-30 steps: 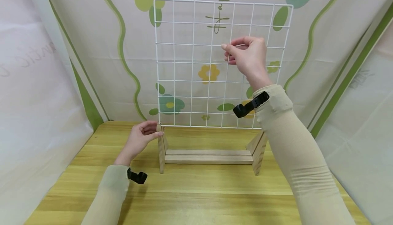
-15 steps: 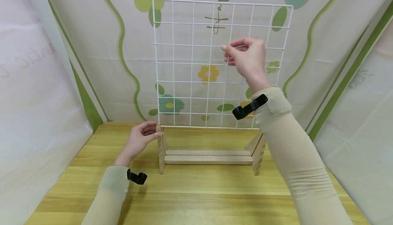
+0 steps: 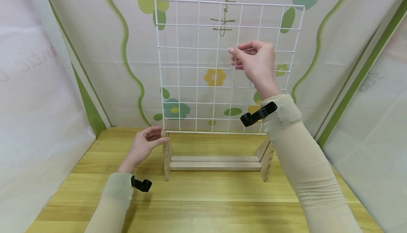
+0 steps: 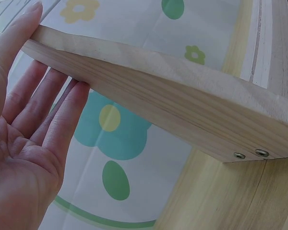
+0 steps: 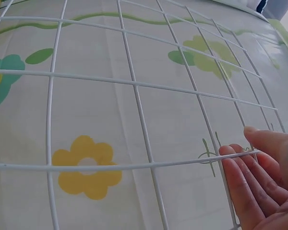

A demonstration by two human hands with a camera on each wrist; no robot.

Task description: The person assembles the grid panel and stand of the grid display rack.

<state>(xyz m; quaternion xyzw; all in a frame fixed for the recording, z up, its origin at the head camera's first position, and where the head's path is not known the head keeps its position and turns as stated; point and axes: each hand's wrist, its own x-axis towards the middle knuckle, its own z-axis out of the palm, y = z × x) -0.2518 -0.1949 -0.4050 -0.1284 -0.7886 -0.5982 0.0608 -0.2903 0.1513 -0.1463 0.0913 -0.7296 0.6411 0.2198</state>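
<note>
A white wire grid panel (image 3: 197, 67) stands upright above a pale wooden stand (image 3: 215, 166), which has two side pieces and a crossbar. My right hand (image 3: 257, 63) pinches a wire right of the grid's middle between thumb and fingers; the right wrist view shows the fingers (image 5: 249, 187) around the wires. At lower left, my left hand (image 3: 144, 146) holds the upper end of the stand's left side piece (image 4: 149, 81), thumb on its edge and fingertips against its outer face. The grid's lower left corner meets that end; my right sleeve hides the lower right corner.
The stand rests on a yellowish wood-grain table (image 3: 203, 204). Behind rises a pale printed fabric backdrop (image 3: 130, 95) with flowers, and white fabric walls flank both sides. Two metal fasteners (image 4: 261, 153) show low on the left side piece.
The grid's upper part has leaned slightly towards me, and my right hand has come down a little with it. My left hand stays on the side piece.
</note>
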